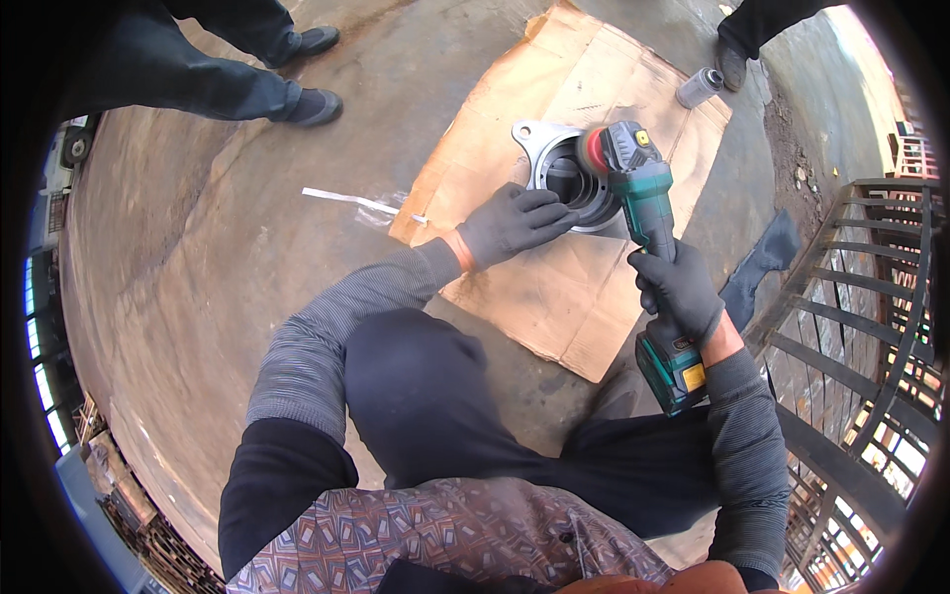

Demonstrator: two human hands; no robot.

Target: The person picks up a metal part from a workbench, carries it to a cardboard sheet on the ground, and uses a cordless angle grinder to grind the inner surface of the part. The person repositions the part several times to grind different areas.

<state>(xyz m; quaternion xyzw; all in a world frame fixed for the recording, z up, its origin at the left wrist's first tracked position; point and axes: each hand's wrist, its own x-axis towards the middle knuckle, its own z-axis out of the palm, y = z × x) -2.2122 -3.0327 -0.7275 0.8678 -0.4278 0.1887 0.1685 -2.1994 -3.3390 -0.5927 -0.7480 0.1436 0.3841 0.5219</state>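
A green and black cordless angle grinder is gripped by my gloved right hand, its fingers wrapped round the body above the battery. The tool's reddish disc is at the right rim of a round grey metal housing; whether it touches cannot be made out. A flat lug with a hole sticks out at the housing's upper left. My gloved left hand lies with stretched fingers against the housing's lower left edge. Under the housing is a brown cardboard sheet.
A spray can stands at the cardboard's far right edge. Two people's legs show, one at upper left, one at upper right. A black metal rack borders the right side, with a dark cloth beside it. A white strip lies left.
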